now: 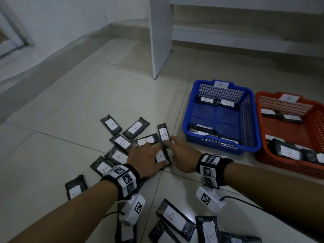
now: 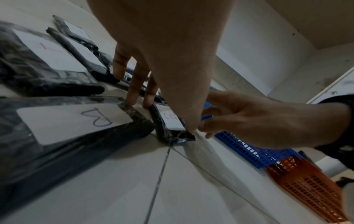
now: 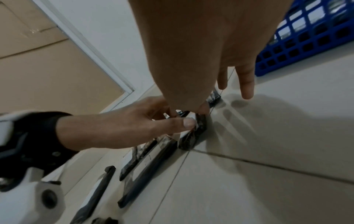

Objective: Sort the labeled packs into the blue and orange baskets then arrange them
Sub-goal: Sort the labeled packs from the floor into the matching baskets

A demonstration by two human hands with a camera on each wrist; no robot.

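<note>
Several black packs with white labels marked A or B lie scattered on the tiled floor. My left hand (image 1: 160, 154) (image 2: 170, 117) grips one B pack (image 1: 161, 157) (image 2: 173, 123) by its ends, with the thumb (image 3: 188, 122) at the near end and the fingers at the far end. My right hand (image 1: 172, 146) (image 3: 226, 97) hovers just right of it. Its fingers are loose and its fingertips reach the near end of another B pack (image 1: 164, 135). The blue basket (image 1: 219, 146), tagged A, and the orange basket (image 1: 289, 165) each hold a few packs.
A white furniture panel (image 1: 160, 41) stands on the floor behind the packs, with a low shelf beyond the baskets. More packs (image 1: 175, 218) lie close to me between my forearms. A wall with a skirting runs along the left.
</note>
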